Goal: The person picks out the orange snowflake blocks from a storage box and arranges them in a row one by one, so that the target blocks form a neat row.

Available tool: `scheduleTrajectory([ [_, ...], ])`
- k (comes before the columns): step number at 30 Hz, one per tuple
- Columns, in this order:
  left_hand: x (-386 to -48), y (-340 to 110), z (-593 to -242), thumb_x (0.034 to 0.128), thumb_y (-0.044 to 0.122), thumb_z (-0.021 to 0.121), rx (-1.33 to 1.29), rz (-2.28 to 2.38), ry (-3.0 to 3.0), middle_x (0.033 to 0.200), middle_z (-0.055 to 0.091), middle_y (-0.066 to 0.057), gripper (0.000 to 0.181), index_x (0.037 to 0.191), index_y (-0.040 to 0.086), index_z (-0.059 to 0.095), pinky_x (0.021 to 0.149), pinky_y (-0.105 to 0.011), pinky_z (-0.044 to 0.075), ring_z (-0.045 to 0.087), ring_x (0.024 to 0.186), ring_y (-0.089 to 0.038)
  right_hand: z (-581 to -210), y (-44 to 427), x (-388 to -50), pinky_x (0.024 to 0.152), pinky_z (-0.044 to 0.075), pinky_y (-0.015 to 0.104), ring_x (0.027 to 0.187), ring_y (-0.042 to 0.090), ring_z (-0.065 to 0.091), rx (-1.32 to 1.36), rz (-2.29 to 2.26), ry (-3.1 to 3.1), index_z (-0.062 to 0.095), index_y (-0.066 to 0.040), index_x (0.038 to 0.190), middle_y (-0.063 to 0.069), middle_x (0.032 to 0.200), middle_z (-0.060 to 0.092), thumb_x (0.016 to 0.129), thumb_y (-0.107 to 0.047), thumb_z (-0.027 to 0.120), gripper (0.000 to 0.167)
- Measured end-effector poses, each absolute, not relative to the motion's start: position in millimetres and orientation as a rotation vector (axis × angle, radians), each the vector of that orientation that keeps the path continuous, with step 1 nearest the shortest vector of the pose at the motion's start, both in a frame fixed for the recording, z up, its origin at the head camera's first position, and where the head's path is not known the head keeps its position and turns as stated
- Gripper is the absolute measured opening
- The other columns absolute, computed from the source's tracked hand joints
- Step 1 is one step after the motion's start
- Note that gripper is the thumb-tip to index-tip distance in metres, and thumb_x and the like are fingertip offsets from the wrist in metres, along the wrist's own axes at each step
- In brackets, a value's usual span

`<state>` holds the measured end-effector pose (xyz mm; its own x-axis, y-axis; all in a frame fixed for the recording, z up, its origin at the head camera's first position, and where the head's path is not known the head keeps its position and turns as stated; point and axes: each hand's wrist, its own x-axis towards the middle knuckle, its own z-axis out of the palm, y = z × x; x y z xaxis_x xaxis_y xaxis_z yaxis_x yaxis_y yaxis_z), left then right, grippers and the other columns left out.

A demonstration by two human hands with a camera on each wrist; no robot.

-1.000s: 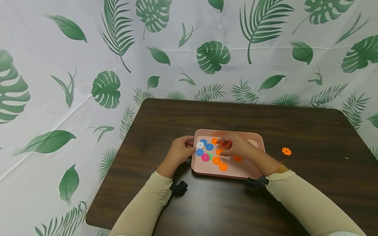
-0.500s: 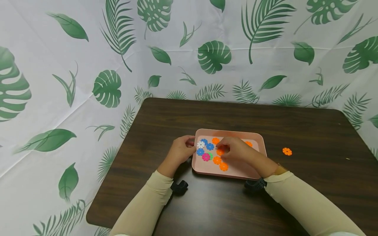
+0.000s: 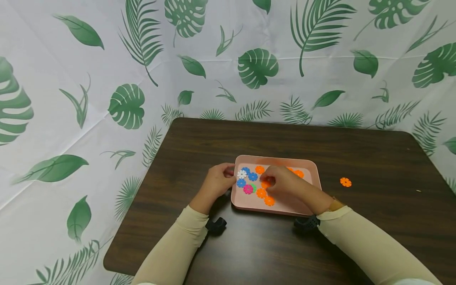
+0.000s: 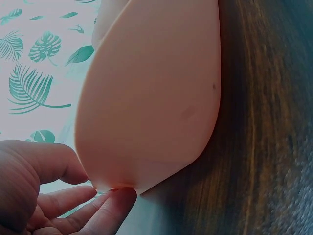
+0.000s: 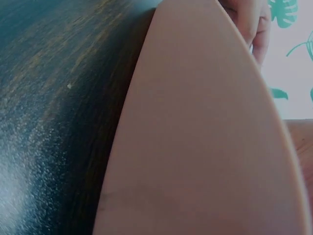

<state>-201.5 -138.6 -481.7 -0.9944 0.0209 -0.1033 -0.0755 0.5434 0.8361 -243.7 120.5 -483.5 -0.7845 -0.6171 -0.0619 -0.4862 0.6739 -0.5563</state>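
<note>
In the head view my left hand [image 3: 219,178] is at the left end of a pink tray [image 3: 274,210], holding its edge. The left wrist view shows fingertips [image 4: 117,203] against the tray's corner. My right hand [image 3: 283,180] is bent over the middle of the tray, thumb and forefinger apart, around an orange notched building disc [image 3: 265,184]. Whether it pinches the disc is hidden. More orange discs [image 3: 269,201] lie nearby. Toward the left end are blue discs [image 3: 252,176], a white disc [image 3: 242,174], and a pink disc [image 3: 248,189] overlapping a green disc [image 3: 254,187].
A single orange disc [image 3: 345,182] lies on the dark wooden table [image 3: 374,221], right of the tray. Behind the table hangs a white cloth [image 3: 221,71] printed with green leaves. The tray's side wall [image 5: 195,117] fills most of the right wrist view.
My right hand has shifted slightly and its fingers have drawn in, uncovering orange discs behind it. The left hand has stayed at the tray's edge.
</note>
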Motion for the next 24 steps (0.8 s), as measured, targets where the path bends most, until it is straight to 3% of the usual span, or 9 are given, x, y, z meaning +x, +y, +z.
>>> scheduleTrajectory([
  [10, -201.9, -138.7, -480.6, 0.0885, 0.014, 0.075, -0.064, 1.456, 2.658, 0.11, 0.071, -0.007, 0.049, 0.137, 0.011, 0.067, 0.08, -0.036, 0.061, 0.065, 0.093, -0.021, -481.8, 117.9, -240.4, 0.081, 0.053, 0.032, 0.087, 0.018, 0.054, -0.886, -0.693, 2.643, 0.077, -0.011, 0.104, -0.001, 0.097, 0.062, 0.081, -0.008, 0.083, 0.024],
  [24, -203.3, -139.1, -483.0, 0.0891, 0.014, 0.074, -0.041, 1.444, 2.676, 0.11, 0.071, -0.007, 0.048, 0.137, 0.011, 0.067, 0.079, -0.036, 0.06, 0.065, 0.092, -0.021, -484.5, 113.9, -238.8, 0.085, 0.052, 0.033, 0.092, 0.018, 0.054, -0.925, -0.525, 2.714, 0.074, -0.015, 0.102, -0.004, 0.097, 0.058, 0.08, -0.012, 0.085, 0.025],
])
